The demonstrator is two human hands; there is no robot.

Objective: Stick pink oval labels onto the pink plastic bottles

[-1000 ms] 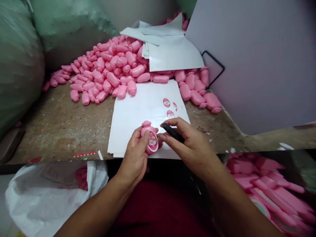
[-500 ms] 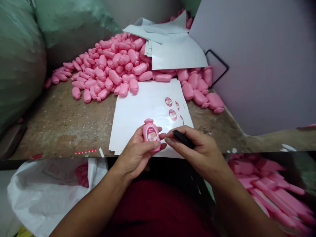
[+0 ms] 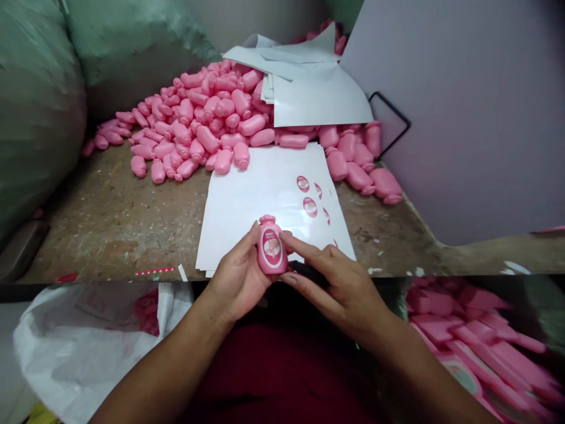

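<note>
My left hand (image 3: 238, 277) grips a small pink bottle (image 3: 270, 246) upright, its oval label facing me. The fingers of my right hand (image 3: 338, 282) touch the bottle's right side, and a dark tool (image 3: 309, 272) lies mostly hidden under that hand. Both hands hover over the near edge of a white sticker sheet (image 3: 247, 200) on which a few pink oval labels (image 3: 309, 206) remain at the right.
A large heap of unlabelled pink bottles (image 3: 212, 118) covers the far side of the worn table (image 3: 110, 218), with loose white sheets (image 3: 313, 94) on top. A white bag (image 3: 79, 347) hangs at lower left. Pink bottles fill a bin (image 3: 477, 341) at lower right. A lilac panel (image 3: 468, 112) stands right.
The bottle has turned upright with its label facing me. My right hand has come in from the right and now touches the bottle, hiding the dark tool beneath it.
</note>
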